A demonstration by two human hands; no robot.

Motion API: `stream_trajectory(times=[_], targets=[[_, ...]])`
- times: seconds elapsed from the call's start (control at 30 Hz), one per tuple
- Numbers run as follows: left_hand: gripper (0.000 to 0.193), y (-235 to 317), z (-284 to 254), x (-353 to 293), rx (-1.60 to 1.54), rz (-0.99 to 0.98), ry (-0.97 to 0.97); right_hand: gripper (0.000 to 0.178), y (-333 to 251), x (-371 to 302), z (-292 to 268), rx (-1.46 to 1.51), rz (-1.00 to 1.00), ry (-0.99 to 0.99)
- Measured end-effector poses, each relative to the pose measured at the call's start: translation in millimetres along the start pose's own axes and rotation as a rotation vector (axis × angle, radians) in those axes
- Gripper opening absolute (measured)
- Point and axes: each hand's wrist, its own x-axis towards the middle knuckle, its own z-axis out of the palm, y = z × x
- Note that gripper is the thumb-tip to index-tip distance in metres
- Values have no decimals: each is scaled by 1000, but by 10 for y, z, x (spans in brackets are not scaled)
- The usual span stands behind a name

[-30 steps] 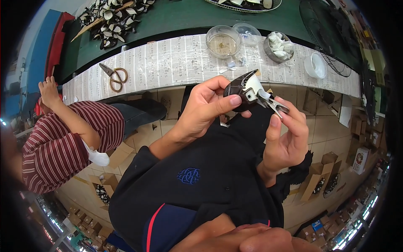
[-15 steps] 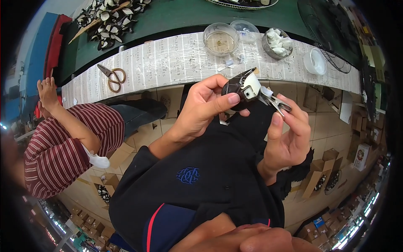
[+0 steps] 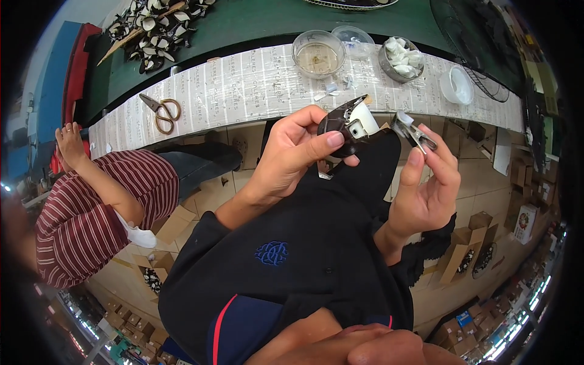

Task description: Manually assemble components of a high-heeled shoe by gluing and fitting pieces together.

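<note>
While a dark shoe piece (image 3: 331, 121) is pinched by the left hand (image 3: 292, 149), a metal clip (image 3: 426, 141) is pinched, apart, by the right hand (image 3: 429, 182).
If either pinch slackens, something could be dropped; the shoe piece's underside is hidden by the left hand and, beyond the table (image 3: 243, 85), a wire basket (image 3: 350, 8) is cut off.

dark brown shoe piece (image 3: 332, 126), white lining (image 3: 365, 117), silvery clip (image 3: 415, 134), black shirt (image 3: 219, 274) with blue swirled emblem (image 3: 271, 253), maroon shirt (image 3: 79, 246) over there with white stripes, deep green bench (image 3: 255, 33)
</note>
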Motion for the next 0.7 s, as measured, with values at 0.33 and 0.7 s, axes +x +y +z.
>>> stream_trajectory(times=[0.33,0.7], targets=[[16,28,-57,41,-106,-111,-67,11,145,40,-127,205,159,214],[45,-140,-192,91,-222,-58,-305,22,30,19,-253,710,141,83]])
